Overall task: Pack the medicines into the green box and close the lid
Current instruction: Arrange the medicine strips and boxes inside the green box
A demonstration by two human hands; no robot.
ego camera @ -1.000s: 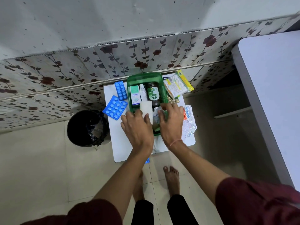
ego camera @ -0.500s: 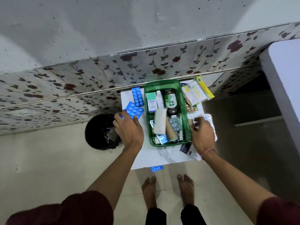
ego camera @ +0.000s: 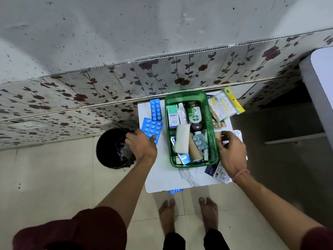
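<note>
Since a second earlier both hands had left the green box [ego camera: 212, 112] and spread apart. Left hand [ego camera: 142, 145] pinched the blue blister strip [ego camera: 151, 128] just left of the box, long axis slanting toward it; right hand [ego camera: 231, 148] curled on silver strips [ego camera: 237, 132] just right
</note>
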